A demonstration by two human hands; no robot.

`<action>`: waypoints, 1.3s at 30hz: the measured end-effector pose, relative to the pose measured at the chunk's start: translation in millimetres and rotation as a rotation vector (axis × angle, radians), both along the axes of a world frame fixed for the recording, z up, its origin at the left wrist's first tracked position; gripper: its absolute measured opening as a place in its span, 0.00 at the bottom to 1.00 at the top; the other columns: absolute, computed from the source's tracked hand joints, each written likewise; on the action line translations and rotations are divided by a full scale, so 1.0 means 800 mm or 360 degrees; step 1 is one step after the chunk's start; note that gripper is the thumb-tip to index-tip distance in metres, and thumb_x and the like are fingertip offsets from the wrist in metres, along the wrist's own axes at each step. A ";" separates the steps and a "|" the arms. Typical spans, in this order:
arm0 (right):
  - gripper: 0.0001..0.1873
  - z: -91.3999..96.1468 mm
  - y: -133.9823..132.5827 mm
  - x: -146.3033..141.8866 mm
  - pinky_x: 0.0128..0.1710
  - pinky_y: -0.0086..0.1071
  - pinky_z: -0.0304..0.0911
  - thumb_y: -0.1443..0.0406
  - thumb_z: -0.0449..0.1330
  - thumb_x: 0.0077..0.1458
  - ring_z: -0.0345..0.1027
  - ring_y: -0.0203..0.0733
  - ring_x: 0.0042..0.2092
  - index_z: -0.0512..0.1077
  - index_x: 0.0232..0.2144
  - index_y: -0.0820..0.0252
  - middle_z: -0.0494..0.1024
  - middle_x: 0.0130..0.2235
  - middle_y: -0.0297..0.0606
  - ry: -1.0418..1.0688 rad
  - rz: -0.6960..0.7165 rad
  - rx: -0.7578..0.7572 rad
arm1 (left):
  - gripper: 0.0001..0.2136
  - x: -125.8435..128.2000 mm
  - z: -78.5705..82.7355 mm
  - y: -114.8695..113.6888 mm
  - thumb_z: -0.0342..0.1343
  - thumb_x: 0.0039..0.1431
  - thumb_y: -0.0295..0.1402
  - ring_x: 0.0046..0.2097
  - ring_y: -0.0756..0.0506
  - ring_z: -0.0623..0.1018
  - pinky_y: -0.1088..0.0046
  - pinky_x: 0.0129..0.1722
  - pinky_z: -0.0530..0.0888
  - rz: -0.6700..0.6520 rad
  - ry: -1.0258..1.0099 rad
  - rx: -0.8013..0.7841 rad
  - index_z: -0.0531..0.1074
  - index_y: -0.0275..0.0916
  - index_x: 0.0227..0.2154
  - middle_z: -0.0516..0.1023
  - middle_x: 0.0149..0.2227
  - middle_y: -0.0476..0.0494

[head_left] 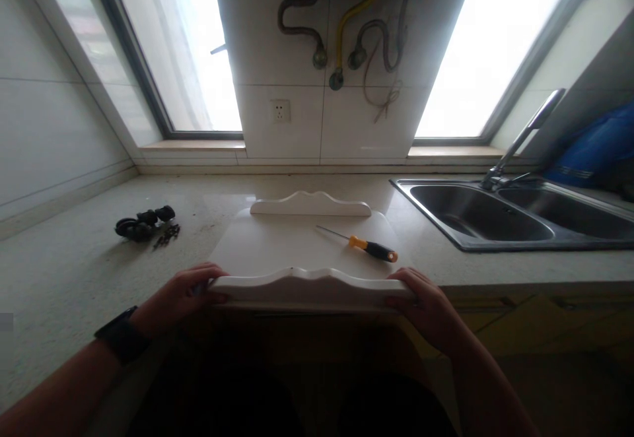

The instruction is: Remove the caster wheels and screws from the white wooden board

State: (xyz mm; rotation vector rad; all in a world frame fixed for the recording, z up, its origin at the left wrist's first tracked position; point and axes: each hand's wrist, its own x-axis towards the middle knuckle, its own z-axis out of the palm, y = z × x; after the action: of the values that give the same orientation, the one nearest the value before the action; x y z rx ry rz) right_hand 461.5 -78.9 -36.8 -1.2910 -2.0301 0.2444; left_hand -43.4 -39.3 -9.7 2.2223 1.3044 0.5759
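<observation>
A white wavy-topped board stands along the near edge of a flat white panel on the countertop. My left hand is closed around its left end, and a black watch sits on that wrist. At the opposite end, my right hand grips the same board with its fingers round the edge. A second wavy board stands at the panel's far edge. On the panel between them lies a screwdriver with an orange and black handle, its tip pointing to the far left.
Several black casters and a small heap of dark screws rest on the countertop at left. A steel double sink with a faucet is at right, beside a blue bag. Pipes hang on the back wall.
</observation>
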 end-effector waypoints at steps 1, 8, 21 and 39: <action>0.10 -0.001 0.000 0.001 0.45 0.41 0.68 0.56 0.64 0.61 0.74 0.50 0.44 0.76 0.42 0.54 0.80 0.41 0.41 0.0002 0.0005 0.0014 | 0.14 0.000 0.001 0.000 0.62 0.63 0.47 0.48 0.41 0.79 0.71 0.49 0.75 -0.0013 0.0004 -0.0008 0.81 0.43 0.44 0.82 0.46 0.44; 0.12 -0.007 -0.001 0.004 0.49 0.42 0.69 0.57 0.66 0.60 0.76 0.52 0.47 0.76 0.44 0.52 0.82 0.45 0.43 0.0020 0.0023 0.0058 | 0.14 0.000 0.007 0.000 0.64 0.62 0.46 0.48 0.41 0.80 0.70 0.49 0.76 -0.0017 0.0006 -0.0036 0.82 0.44 0.44 0.82 0.46 0.45; 0.12 -0.002 -0.004 0.003 0.46 0.40 0.70 0.57 0.67 0.58 0.76 0.51 0.46 0.78 0.43 0.52 0.82 0.44 0.41 0.0047 -0.0007 -0.0021 | 0.13 -0.003 0.001 -0.001 0.59 0.67 0.44 0.49 0.41 0.79 0.72 0.50 0.75 -0.0092 0.0058 0.0040 0.79 0.43 0.47 0.81 0.48 0.44; 0.13 0.003 -0.003 0.001 0.44 0.42 0.70 0.57 0.71 0.53 0.75 0.52 0.43 0.78 0.40 0.53 0.81 0.41 0.41 0.0079 -0.0084 -0.0211 | 0.13 0.002 0.005 0.000 0.56 0.68 0.45 0.48 0.40 0.77 0.68 0.48 0.76 -0.0166 0.0179 0.0103 0.77 0.42 0.44 0.79 0.45 0.42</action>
State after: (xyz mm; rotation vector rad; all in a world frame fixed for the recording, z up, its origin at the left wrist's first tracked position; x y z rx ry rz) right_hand 462.3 -81.0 -34.3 -1.4037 -1.9630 0.3885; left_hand -41.5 -39.4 -6.0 2.3900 1.2309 0.4667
